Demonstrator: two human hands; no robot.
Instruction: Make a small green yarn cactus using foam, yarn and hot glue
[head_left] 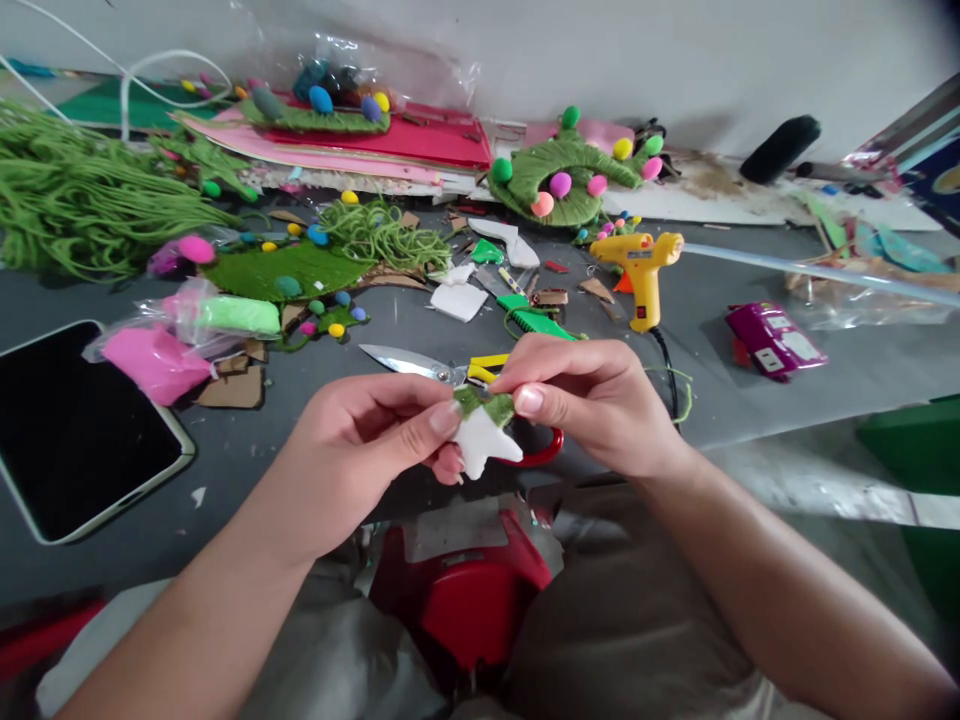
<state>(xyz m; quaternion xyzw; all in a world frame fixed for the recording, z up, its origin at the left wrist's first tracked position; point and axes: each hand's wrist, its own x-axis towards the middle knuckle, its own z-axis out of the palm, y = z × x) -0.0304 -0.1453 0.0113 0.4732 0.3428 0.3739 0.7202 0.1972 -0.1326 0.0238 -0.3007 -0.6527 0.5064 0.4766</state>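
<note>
Between my hands is a small white star [480,440] whose upper part is wrapped in green yarn [496,408]. My left hand [367,450] pinches its left side between thumb and fingers. At the upper right, the fingertips of my right hand [592,400] are closed on the green wrapping. Just behind lies a pair of scissors [409,362] with yellow and red handles, partly hidden by the hands. Beyond my right hand stands a yellow hot glue gun [641,275] with a long clear glue stick in its back.
A tablet [82,440] lies at the left, beside bagged pink clay [154,362]. Green yarn [82,190] is heaped at the back left. Green yarn-wrapped shapes with coloured pompoms [559,180] rest along the wall. A purple packet [776,342] sits at the right, among scraps.
</note>
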